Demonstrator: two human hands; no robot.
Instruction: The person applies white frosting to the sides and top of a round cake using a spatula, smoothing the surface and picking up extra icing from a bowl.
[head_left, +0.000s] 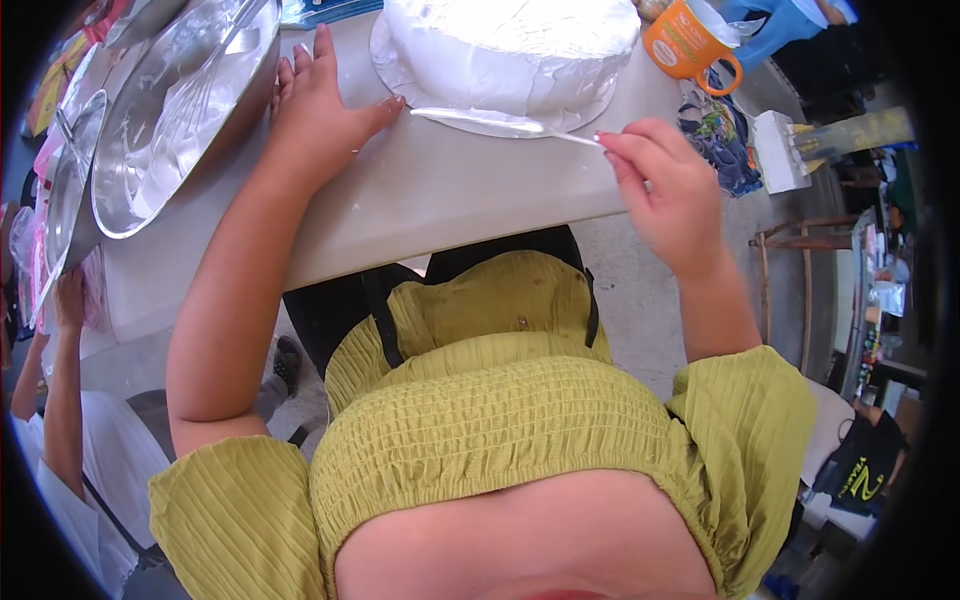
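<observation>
A large round form coated in white, glossy icing (517, 67) stands on a round board at the table's far side. My right hand (667, 187) grips the thin handle of an icing spatula (480, 120) between thumb and fingers. The spatula's blade carries white icing and lies across the near rim of the board. My left hand (319, 120), fingers spread and holding nothing, is between the board and a big steel bowl (225, 112); its thumb reaches close to the blade's tip. Inside the tilted-looking bowl, a wire whisk (195, 90) rests with white icing.
An orange mug (686, 45) stands right of the board, beside a crumpled patterned cloth (720, 142). At far left, a person's arm (67, 375) reaches up to a second steel bowl (71, 180). The white table's near edge (450, 244) runs before me; a wooden stool (802, 244) stands at right.
</observation>
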